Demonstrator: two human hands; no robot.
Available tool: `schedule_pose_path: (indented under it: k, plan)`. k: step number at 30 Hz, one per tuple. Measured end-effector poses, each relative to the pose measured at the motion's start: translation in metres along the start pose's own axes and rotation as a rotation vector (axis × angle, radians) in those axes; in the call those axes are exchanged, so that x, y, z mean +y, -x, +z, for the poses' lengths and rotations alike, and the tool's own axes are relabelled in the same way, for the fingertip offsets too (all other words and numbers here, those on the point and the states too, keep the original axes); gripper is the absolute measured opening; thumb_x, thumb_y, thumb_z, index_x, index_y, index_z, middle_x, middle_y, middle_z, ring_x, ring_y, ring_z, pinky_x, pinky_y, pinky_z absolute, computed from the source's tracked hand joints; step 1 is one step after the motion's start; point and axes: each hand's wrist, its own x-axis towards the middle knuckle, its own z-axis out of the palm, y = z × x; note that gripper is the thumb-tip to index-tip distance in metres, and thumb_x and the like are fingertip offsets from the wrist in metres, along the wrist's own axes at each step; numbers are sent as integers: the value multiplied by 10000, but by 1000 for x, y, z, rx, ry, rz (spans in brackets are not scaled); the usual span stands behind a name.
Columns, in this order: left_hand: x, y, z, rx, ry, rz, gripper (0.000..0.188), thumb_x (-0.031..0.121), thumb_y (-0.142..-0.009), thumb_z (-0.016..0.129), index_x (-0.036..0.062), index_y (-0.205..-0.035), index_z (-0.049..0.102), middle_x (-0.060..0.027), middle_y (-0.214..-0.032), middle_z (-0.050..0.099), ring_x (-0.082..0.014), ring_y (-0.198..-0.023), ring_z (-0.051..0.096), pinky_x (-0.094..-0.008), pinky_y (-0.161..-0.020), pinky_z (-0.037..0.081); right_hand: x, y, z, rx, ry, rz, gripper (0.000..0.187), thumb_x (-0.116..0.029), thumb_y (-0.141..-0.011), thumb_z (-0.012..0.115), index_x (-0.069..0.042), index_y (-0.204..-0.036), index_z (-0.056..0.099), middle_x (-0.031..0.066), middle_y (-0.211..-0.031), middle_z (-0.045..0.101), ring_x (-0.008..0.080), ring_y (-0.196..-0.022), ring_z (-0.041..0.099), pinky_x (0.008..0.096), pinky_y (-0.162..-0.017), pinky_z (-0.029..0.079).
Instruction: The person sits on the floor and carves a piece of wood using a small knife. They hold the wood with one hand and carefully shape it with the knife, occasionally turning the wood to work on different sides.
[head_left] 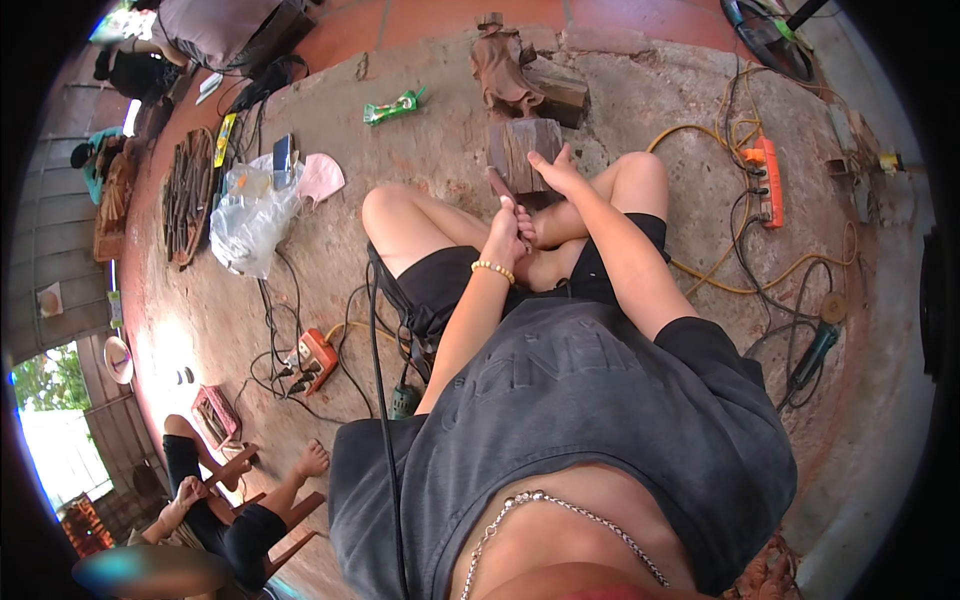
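Observation:
Between my crossed legs, my left hand is closed around a slim brown wooden piece, whose upper end sticks out beside a squared wooden block. My palm hides the lower part of that piece. At the block's right side is my right hand, its thumb and fingers apart and nothing in it; whether it touches the block I cannot tell. Just beyond stands a brown carved wooden figure, with a second wooden block at its right.
Orange power strips lie on both sides with tangled cords. A teal power tool rests at right. Leftward are a plastic bag, a pink mask and a tray of tools. Another person sits lower left.

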Motion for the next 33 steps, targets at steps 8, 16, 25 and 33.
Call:
schedule_pose_path:
  k: [8, 16, 25, 33]
  plan:
    - [5, -3, 7, 19, -99, 60, 395, 478, -810, 286, 135, -623, 345, 43, -470, 289, -66, -364, 258, -198, -339, 233, -2, 0, 1, 7, 7, 8, 1057, -635, -590, 496, -15, -1240, -61, 285, -1258, 60, 387, -1167, 148, 402, -942, 186]
    - [1, -1, -7, -6, -120, 22, 401, 494, -798, 290, 127, -648, 349, 49, -485, 295, -59, -375, 277, -188, -343, 255, -1, 1, 0, 14, -25, -6, 1054, -625, -587, 510, -24, -1242, -56, 279, -1260, 65, 388, -1164, 153, 413, -940, 187]
    - [-11, 5, -1, 208, -408, 215, 378, 361, -836, 289, 54, -627, 360, -43, -467, 364, -135, -320, 342, -251, -281, 297, -1, 5, -2, -1, -39, 1, 1052, -615, -590, 518, -19, -1242, -51, 275, -1264, 43, 374, -1173, 137, 399, -947, 182]
    - [-10, -1, -2, 183, -396, 194, 407, 391, -835, 264, 53, -626, 349, -45, -465, 352, -145, -323, 330, -260, -300, 296, -1, 6, -1, 19, -36, -42, 1036, -617, -600, 505, -10, -1243, -36, 278, -1260, 69, 368, -1177, 130, 398, -945, 181]
